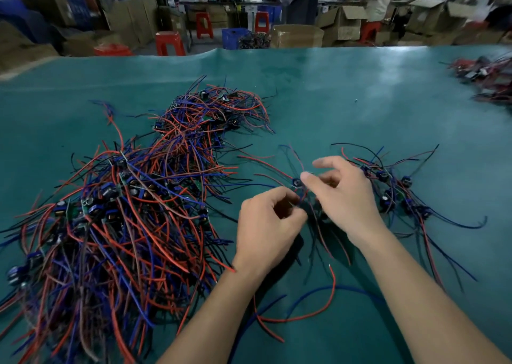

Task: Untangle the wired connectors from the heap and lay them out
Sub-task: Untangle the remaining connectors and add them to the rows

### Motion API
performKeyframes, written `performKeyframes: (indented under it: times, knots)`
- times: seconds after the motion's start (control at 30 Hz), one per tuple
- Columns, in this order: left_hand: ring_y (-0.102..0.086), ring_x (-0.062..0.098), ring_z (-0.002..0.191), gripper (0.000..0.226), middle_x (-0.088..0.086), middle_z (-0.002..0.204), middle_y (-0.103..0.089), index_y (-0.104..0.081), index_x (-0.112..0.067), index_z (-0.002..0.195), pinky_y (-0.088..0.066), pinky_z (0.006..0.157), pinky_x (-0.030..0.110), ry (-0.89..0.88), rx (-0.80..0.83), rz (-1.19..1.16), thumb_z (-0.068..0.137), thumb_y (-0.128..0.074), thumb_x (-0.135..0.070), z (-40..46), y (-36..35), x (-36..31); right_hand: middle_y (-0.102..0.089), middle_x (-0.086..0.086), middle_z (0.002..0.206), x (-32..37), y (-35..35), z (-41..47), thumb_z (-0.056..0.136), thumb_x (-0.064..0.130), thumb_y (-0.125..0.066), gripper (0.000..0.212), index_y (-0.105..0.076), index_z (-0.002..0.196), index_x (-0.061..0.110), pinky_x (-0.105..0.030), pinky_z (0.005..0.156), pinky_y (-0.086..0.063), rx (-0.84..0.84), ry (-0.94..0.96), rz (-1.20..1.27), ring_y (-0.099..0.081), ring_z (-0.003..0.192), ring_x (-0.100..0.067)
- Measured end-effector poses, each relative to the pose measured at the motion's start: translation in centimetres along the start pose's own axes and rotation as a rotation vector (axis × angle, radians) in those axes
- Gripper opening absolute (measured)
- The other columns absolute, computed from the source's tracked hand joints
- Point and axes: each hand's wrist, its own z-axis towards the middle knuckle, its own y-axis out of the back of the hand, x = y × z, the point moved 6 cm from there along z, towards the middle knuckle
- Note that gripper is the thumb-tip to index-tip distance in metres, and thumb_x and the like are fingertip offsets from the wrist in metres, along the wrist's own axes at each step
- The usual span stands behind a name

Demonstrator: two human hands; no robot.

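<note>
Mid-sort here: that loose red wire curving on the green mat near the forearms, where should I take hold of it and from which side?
Probably pinch the loose red wire at its free upturned end, near the right forearm, coming straight down from above. That end stands clear on the green mat, while its lower run crosses a blue wire, so a grab there may take both. Both the left hand and right hand are busy.

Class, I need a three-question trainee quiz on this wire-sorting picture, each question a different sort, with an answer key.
1. True or false: the big tangled heap lies to the right of both hands.
2. Which hand pinches wires with curled fingers? A) left hand B) neither
3. Fill in: the table cover is ____ in colour.

Key: 1 false; 2 A; 3 green. The laid-out connectors sit beyond the right hand.
</note>
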Motion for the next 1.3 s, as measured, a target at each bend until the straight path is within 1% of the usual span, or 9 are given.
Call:
performKeyframes:
  times: [0.1, 0.27, 0.4, 0.53, 0.77, 0.87, 1.07, 1.13, 1.3]
  knots:
    - [-0.060, 0.011, 0.061, 0.020, -0.004, 0.064, -0.068, -0.074, -0.018, 0.079, -0.051, 0.066, 0.030, -0.008, 0.037, 0.000, 0.071, -0.060, -0.027, -0.1, -0.2, 0.0, -0.072, 0.011, 0.066, -0.2, -0.2, 0.1, 0.081, 0.025, -0.081, 0.013, -0.075, 0.091, 0.031, -0.028, 0.072, -0.052, 0.019, -0.019, 0.040, -0.064, 0.061, -0.005]
    - [-0.060, 0.015, 0.066, 0.011, -0.003, 0.071, -0.067, -0.067, -0.019, 0.086, -0.051, 0.070, 0.032, 0.022, -0.045, -0.091, 0.083, -0.064, -0.030, 0.1, 0.1, 0.3, -0.078, -0.006, 0.078, 0.1, 0.8, 0.1, 0.092, 0.005, -0.069, 0.010, -0.072, 0.096, 0.013, -0.023, 0.055, -0.052, 0.015, -0.175, 0.559, -0.066, 0.062, -0.012]
    - [-0.059, 0.013, 0.068, 0.018, -0.004, 0.071, -0.065, -0.064, -0.021, 0.088, -0.050, 0.072, 0.035, 0.007, -0.096, -0.121, 0.092, -0.058, -0.037, 0.1, 0.3, 0.4, -0.078, -0.013, 0.088, 1.6, 0.4, -0.7, 0.089, 0.004, -0.066, 0.008, -0.067, 0.090, 0.012, -0.020, 0.058, -0.052, 0.210, -0.307, 0.903, -0.066, 0.064, -0.014]
    - [-0.062, 0.011, 0.068, 0.038, -0.011, 0.071, -0.065, -0.068, -0.024, 0.098, -0.051, 0.068, 0.033, -0.021, -0.062, -0.175, 0.095, -0.046, -0.055, 0.0, 0.2, 0.1, -0.077, -0.011, 0.092, 2.4, -1.3, -2.1, 0.066, 0.012, -0.075, 0.019, -0.068, 0.081, 0.020, -0.026, 0.062, -0.057, 0.423, -0.416, 0.996, -0.069, 0.071, -0.016]
    - [-0.059, 0.017, 0.068, 0.034, -0.008, 0.069, -0.062, -0.067, -0.020, 0.092, -0.053, 0.070, 0.044, -0.047, -0.059, -0.189, 0.101, -0.042, -0.041, 0.0, 0.3, 0.1, -0.074, -0.005, 0.079, 2.2, -2.7, -2.7, 0.061, 0.006, -0.079, 0.027, -0.071, 0.087, 0.009, -0.017, 0.056, -0.055, 0.439, -0.429, 0.993, -0.071, 0.066, -0.011]
    - [-0.065, 0.022, 0.075, 0.025, -0.005, 0.078, -0.070, -0.071, -0.018, 0.099, -0.054, 0.074, 0.045, -0.028, -0.042, -0.171, 0.094, -0.049, -0.029, 0.1, 0.0, 0.3, -0.073, -0.005, 0.074, 2.0, -2.4, -2.6, 0.059, 0.010, -0.082, 0.016, -0.077, 0.074, 0.013, -0.019, 0.056, -0.055, 0.389, -0.367, 0.855, -0.068, 0.061, -0.011]
    - [-0.066, 0.028, 0.076, 0.015, 0.002, 0.077, -0.072, -0.072, -0.015, 0.092, -0.055, 0.072, 0.045, 0.028, -0.084, -0.192, 0.094, -0.057, -0.016, 0.3, 0.3, 0.9, -0.076, -0.015, 0.078, 2.4, -2.4, -2.7, 0.077, -0.003, -0.081, 0.012, -0.080, 0.077, 0.009, -0.020, 0.052, -0.052, 0.285, -0.224, 0.695, -0.070, 0.062, -0.018]
    - [-0.068, 0.023, 0.074, 0.015, -0.001, 0.076, -0.073, -0.073, -0.016, 0.092, -0.056, 0.072, 0.043, 0.056, -0.096, -0.197, 0.093, -0.058, -0.015, 0.3, 0.4, 1.1, -0.077, -0.018, 0.081, 2.2, -2.5, -2.7, 0.076, 0.000, -0.083, 0.010, -0.081, 0.079, 0.009, -0.023, 0.055, -0.056, 0.278, -0.208, 0.685, -0.071, 0.067, -0.023]
    - [-0.063, 0.026, 0.067, 0.013, 0.000, 0.070, -0.070, -0.072, -0.017, 0.087, -0.054, 0.066, 0.040, 0.071, -0.120, -0.196, 0.089, -0.059, -0.017, 0.3, 0.7, 0.9, -0.076, 0.001, 0.075, 2.1, -2.3, -2.0, 0.080, 0.019, -0.083, 0.004, -0.084, 0.082, 0.022, -0.017, 0.051, -0.044, 0.271, -0.102, 0.549, -0.057, 0.056, -0.004]
